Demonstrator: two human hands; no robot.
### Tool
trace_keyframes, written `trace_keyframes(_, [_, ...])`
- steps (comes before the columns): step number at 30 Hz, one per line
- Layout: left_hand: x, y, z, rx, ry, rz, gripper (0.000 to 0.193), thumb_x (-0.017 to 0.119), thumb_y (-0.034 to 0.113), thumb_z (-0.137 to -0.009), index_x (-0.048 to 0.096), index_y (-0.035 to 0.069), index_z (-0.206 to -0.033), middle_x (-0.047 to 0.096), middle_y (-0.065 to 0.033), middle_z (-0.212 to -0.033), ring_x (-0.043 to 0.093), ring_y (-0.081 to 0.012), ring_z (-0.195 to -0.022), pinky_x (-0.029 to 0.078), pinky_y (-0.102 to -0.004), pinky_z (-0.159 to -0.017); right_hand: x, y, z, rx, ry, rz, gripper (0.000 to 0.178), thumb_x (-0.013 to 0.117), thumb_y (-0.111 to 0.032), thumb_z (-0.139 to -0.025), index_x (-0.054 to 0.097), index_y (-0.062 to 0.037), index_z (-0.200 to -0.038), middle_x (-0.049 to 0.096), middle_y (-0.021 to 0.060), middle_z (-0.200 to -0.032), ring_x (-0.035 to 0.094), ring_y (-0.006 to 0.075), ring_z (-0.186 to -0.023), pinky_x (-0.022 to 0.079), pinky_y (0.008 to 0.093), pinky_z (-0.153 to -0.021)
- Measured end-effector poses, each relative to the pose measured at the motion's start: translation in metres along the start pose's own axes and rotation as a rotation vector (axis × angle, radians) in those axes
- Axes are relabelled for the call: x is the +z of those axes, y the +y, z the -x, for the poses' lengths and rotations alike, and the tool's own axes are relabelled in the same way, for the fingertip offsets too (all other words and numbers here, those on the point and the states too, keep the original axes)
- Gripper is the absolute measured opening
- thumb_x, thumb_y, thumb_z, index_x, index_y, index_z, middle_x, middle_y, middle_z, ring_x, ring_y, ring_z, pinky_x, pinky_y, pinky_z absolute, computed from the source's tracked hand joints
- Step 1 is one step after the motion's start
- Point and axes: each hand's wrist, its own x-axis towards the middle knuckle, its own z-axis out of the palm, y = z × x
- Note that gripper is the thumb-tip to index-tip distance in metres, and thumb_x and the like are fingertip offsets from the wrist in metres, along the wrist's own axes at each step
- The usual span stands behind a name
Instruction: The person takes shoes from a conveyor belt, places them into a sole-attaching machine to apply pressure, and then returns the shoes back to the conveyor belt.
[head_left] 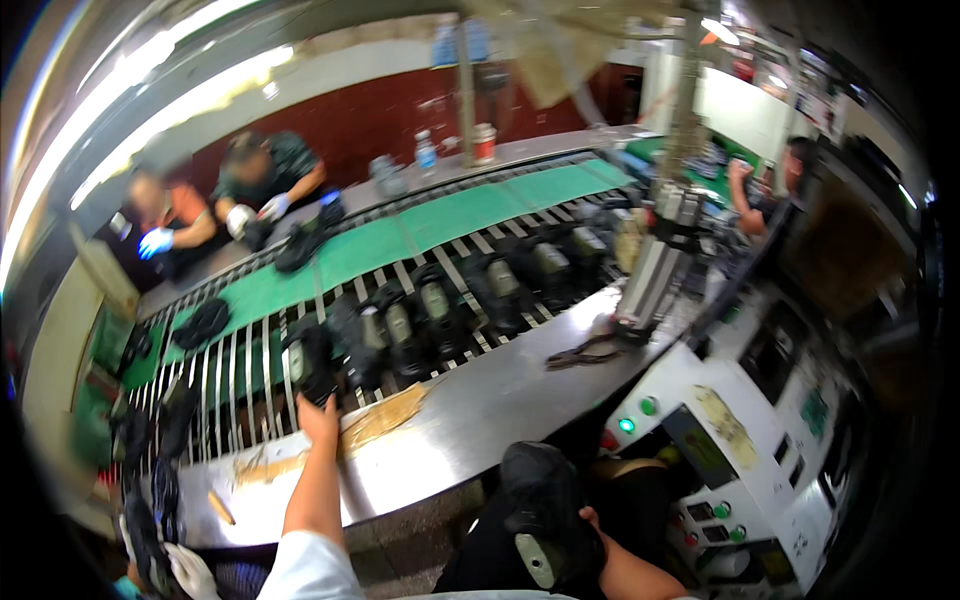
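My left hand (pixel 318 418) reaches out to the slatted conveyor, its fingers closed round the near end of a black shoe upper (pixel 313 365) on a grey-green last. In front of my lap, a second black shoe upper (pixel 545 480) has the pale green top of its last (pixel 536 560) turned toward me. My right hand (pixel 592 522) grips this one at its right side; most of those fingers are hidden behind it. Beyond my left hand, several more black shoe uppers (pixel 440 305) stand in a row on the metal slats.
A metal ledge (pixel 480 410) with brown tape borders the conveyor (pixel 255 370). Pliers (pixel 585 352) lie beside a metal post. At right stands a white machine panel (pixel 650 400) with lit buttons. Co-workers sit across and at far right; a white-gloved hand (pixel 190 572) is at lower left.
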Motion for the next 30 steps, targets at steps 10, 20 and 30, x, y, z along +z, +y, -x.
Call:
trace_keyframes(10, [-0.037,0.024,0.13,0.313,-0.256,-0.173,0.058,0.062,0.022,-0.085,0.045,-0.007,-0.132,0.05,-0.0265,-0.131,0.045,-0.0408,-0.124,0.033,-0.0471,-0.108,-0.043,-0.038,0.033,-0.327,-0.038,-0.155,0.084,0.07,-0.03,-0.063,0.043,-0.0018,-0.137,0.062,0.018,-0.115,0.061,0.0302,-0.105,0.049,0.0409,-0.093])
trace_keyframes(20, [-0.016,0.02,0.156,0.38,-0.257,-0.112,0.024,0.053,0.014,-0.087,0.068,0.001,-0.1,0.069,-0.016,-0.097,0.066,-0.03,-0.091,0.052,-0.0368,-0.082,-0.205,0.009,0.401,-0.96,0.834,-0.656,0.084,0.072,-0.024,-0.061,0.044,-0.0021,-0.137,0.064,0.0172,-0.113,0.062,0.0291,-0.103,0.051,0.0393,-0.091])
trace_keyframes(30, [-0.045,0.19,0.241,-0.061,-0.816,0.27,0.023,0.056,0.021,-0.08,0.068,0.009,-0.096,0.07,-0.0092,-0.096,0.065,-0.0229,-0.082,0.05,-0.0352,-0.079,-0.334,-0.182,0.555,-0.269,2.045,0.515,0.104,0.08,-0.038,-0.053,0.039,-0.0082,-0.144,0.055,0.0201,-0.131,0.056,0.0333,-0.118,0.044,0.036,-0.098])
